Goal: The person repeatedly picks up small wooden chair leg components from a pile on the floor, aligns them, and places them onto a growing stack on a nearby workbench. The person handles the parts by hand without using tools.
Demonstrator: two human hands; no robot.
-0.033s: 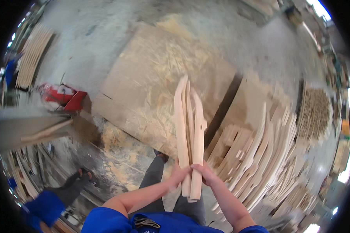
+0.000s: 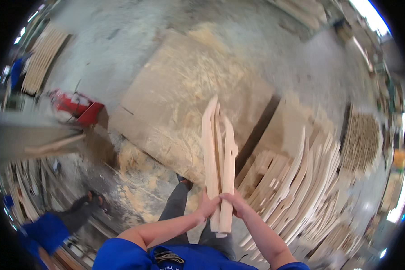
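A small bundle of pale, curved wooden chair legs (image 2: 227,171) stands out in front of my body, their bent tips pointing away from me. My left hand (image 2: 208,204) wraps round the left side of the bundle near its lower end. On the other side my right hand (image 2: 236,203) is closed round it, its thumb lying across the front. The right-hand piece has a small knob with a hole partway up its edge. Between the outer pieces, slimmer ones show only in part, so their exact number is hidden.
Rows of similar curved pieces (image 2: 297,193) lie to my right. A sawdust-covered brown board (image 2: 157,94) lies on the floor ahead. At left are a red machine (image 2: 78,108), a grey table (image 2: 36,144) and a person in blue (image 2: 47,231). Further stacked wood (image 2: 362,139) sits far right.
The view has tilted slightly, so the bundle's tips and the floor appear a little lower. Both hands keep the same hold on the bundle.
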